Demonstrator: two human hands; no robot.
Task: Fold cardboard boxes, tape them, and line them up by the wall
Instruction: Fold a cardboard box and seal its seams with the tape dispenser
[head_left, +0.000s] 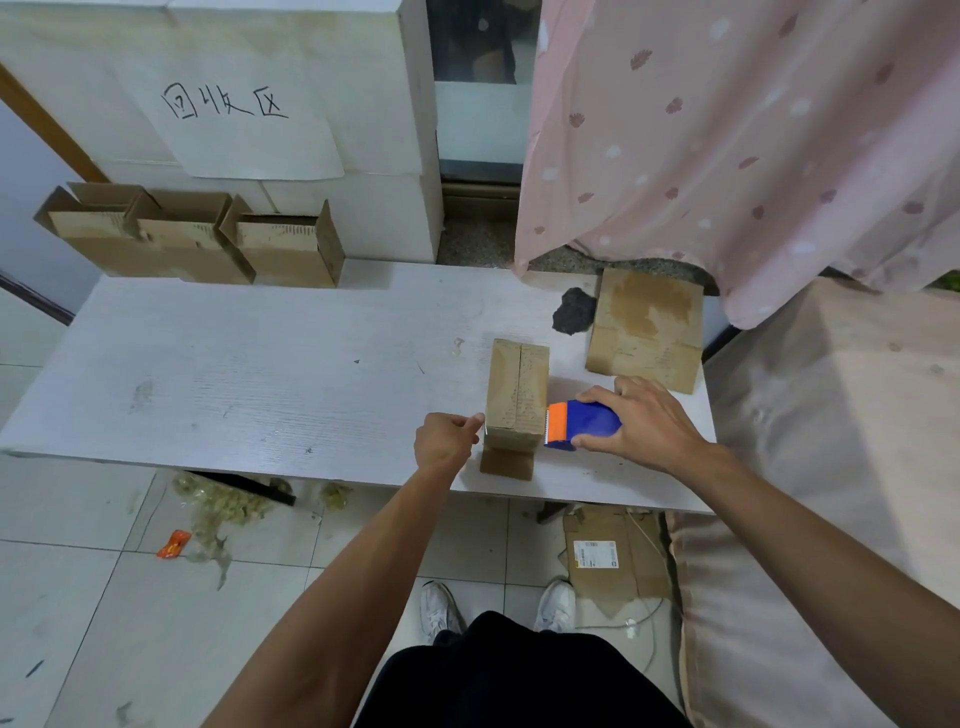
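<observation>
Three open boxes — one closed box

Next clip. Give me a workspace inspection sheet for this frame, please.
Surface: white table, scuffed and marked.
Job's things: closed box near the front edge; tape dispenser against its right side; three open boxes lined up at the wall; flat cardboard far right.
Clutter: dark crumpled lump on the table; orange wrapper and plastic scraps on the floor.
Grippers: left hand pinches at the box's left edge; right hand grips the dispenser.
Cables: white cable on the floor by a flattened carton.
Surroundings: pink curtain, handwritten sign.
</observation>
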